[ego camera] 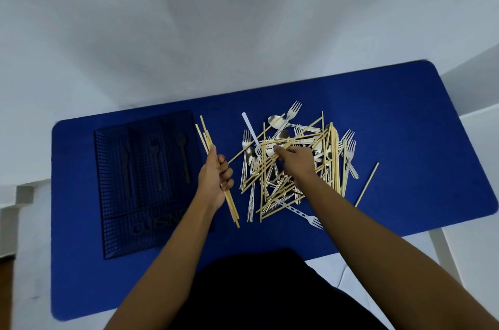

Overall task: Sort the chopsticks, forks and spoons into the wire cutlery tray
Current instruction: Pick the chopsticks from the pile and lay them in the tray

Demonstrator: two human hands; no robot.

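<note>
Gripping a chopstick bundle (pixel 204 133) in the left hand (pixel 214 178), fist upright just beside the tray (pixel 113 194); pinching a chopstick (pixel 286 144) atop the pile (pixel 334 151) with right hand (pixel 295 161) fingers (pixel 278 150), forearm stretched over the surface (pixel 418 127).

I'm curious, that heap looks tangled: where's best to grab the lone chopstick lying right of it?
Take the lone chopstick near its middle, from above, pinching across its width. It lies flat on the mat, clear of the heap, so nothing blocks either side.
</note>
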